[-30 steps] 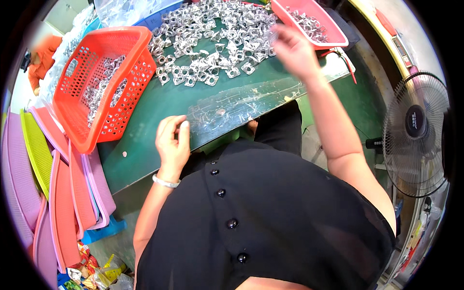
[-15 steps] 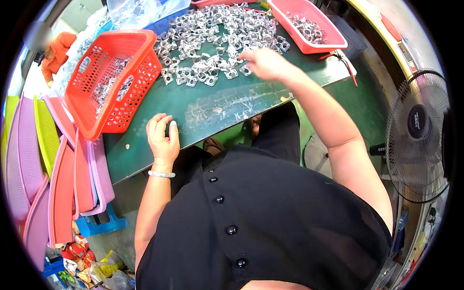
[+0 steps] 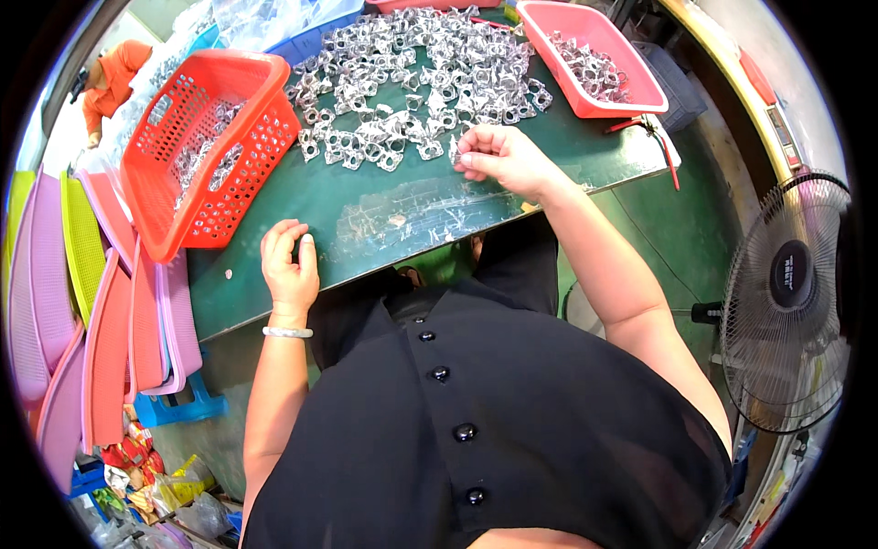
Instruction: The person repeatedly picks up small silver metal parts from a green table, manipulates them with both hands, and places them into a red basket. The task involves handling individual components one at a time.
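Observation:
My right hand (image 3: 508,163) pinches a small silvery metal part (image 3: 455,149) between thumb and fingertips, at the near edge of a wide pile of similar metal parts (image 3: 393,128). These look like little castings with a round hole through the middle. At the table's front edge, my left hand (image 3: 290,265) rests on the green tabletop (image 3: 402,210) with loosely bent fingers and the thumb apart, holding nothing. Left of the pile stands a red perforated basket (image 3: 206,156) with more metal parts in it. A pink-red tray (image 3: 594,64) at the far right holds parts too.
A blue bin (image 3: 315,35) with clear plastic bags sits behind the pile. Red-handled pliers (image 3: 654,137) lie at the table's right corner. Stacked coloured baskets (image 3: 110,302) lean at the left, and a fan (image 3: 786,302) stands at the right. Another person (image 3: 114,82) is at the far left.
My right hand has drawn back slightly from the pile, its fingers now closed on one metal part. My left hand has barely moved; the whole view has shifted a little.

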Demonstrator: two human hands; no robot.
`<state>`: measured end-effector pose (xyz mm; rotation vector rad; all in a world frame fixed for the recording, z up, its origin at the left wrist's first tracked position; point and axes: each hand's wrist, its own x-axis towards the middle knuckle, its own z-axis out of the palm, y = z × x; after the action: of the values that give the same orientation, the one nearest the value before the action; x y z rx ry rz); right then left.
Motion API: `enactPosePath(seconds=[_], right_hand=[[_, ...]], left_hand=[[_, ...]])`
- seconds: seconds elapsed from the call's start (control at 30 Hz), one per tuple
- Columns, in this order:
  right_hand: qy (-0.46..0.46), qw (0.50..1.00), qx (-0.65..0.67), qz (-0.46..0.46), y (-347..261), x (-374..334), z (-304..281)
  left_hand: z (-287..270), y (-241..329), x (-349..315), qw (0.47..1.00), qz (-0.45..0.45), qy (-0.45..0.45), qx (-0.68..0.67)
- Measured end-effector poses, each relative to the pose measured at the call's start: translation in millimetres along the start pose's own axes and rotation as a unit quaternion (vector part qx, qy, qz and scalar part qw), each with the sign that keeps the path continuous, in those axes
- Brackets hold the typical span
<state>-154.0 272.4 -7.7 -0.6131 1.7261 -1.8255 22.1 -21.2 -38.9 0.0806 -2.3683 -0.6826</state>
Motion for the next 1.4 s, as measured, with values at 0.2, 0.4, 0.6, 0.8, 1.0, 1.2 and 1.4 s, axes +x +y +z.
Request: enactPosePath(seconds=[0.2,0.4,0.6,0.8,1.0,1.2,1.4], right_hand=[[-0.032,0.985,0.158,-0.063,2,-4,32],[-0.033,0.987,0.135,-0.083,6,-12,68],[-0.058,0.978,0.021,-0.198,8,-1,86],[-0.032,0.976,-0.052,-0.209,15,12,84],[-0.028,0.988,0.144,-0.038,15,22,93],[-0.046,0.984,0.171,0.0,8,32,99],[-0.043,0.988,0.15,0.012,10,34,102]], left_hand=[[1,2,0,1.0,0.0,0.016,0.018],[19,45,8,0.999,0.014,-0.04,-0.029],[42,80,45,0.831,-0.241,-0.152,-0.478],[42,61,61,0.874,-0.153,-0.149,-0.436],[30,48,68,0.949,-0.047,-0.145,-0.275],[26,41,74,0.944,-0.047,-0.158,-0.286],[36,31,75,0.868,-0.188,-0.176,-0.425]])
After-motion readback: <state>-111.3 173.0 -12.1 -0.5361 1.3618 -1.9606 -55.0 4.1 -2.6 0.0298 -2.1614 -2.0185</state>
